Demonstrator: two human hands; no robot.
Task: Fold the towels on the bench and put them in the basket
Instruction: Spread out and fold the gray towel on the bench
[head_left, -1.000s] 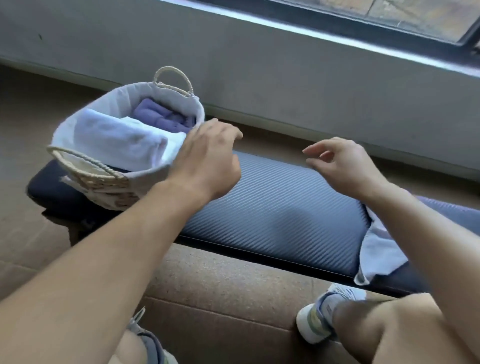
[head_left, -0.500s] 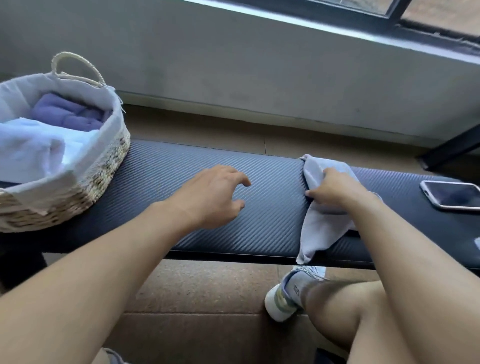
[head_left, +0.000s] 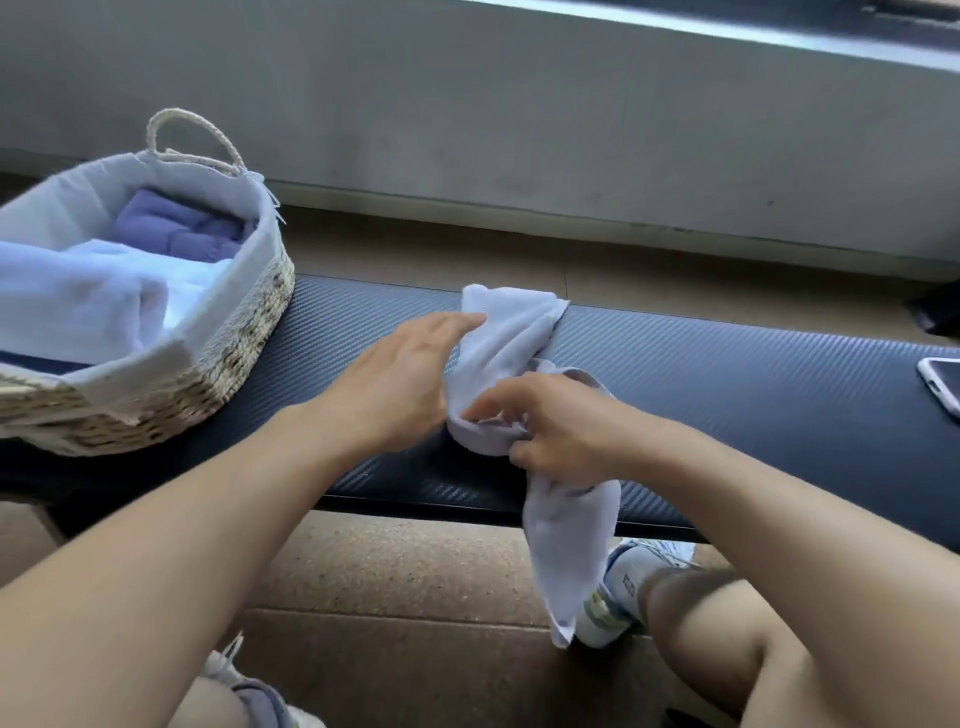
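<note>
I sit facing a dark padded bench (head_left: 675, 374) with both my bare arms stretched out over it. My right hand (head_left: 561, 421) grips a pale grey towel (head_left: 504, 343) near its middle, my fingers curled round a bunched fold of the cloth. My left hand (head_left: 400, 379) lies against the towel's left side with the fingers fairly straight, the fingertips touching the cloth near its upper end; I cannot tell whether my thumb pinches anything beneath. The towel is crumpled, not folded: its upper part lies on the bench top, and its lower end hangs over the near edge of the bench toward the brown floor (head_left: 415, 571), in front of my white shoe (head_left: 623, 592). At the left end of the bench stands a woven basket (head_left: 223, 374) with a white cloth lining and a rope handle. Inside it lie a folded white towel (head_left: 88, 301) toward me and a folded purple towel (head_left: 182, 228) behind that. A phone (head_left: 943, 382) lies on the bench at the far right edge, well apart from the towel.
</note>
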